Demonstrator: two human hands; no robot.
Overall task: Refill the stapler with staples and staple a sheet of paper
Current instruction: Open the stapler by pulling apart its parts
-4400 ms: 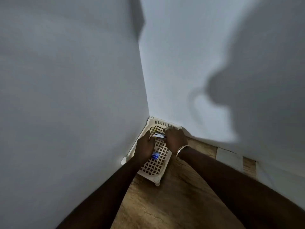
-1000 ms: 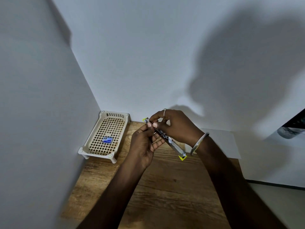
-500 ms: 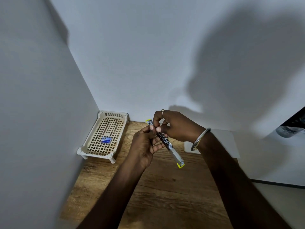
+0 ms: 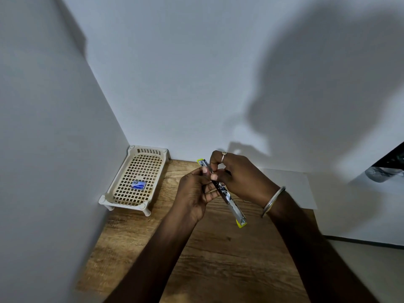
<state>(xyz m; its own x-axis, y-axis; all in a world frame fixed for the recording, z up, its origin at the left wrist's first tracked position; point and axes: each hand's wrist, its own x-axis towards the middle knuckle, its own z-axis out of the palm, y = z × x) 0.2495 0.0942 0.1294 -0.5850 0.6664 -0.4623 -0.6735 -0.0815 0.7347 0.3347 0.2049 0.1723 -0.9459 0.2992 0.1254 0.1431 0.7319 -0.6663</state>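
Stapler (image 4: pixel 232 203): out of tray (image 4: pixel 110 199), swung open.
Held in mid-air above table (image 4: pixel 218 272), lying 11-to-5 o'clock, yellow tips far apart; seconds earlier down in tray at 9 o'clock. Pinched near upper end by right hand (image 4: pixel 240 178); gripped from 9 o'clock by left hand (image 4: pixel 192 193), fingers curled on it. Staple box (image 4: pixel 138 184) left in tray; paper (image 4: pixel 290 186) at 3 o'clock, untouched. Magazine likely exposed, so staples to fetch next.
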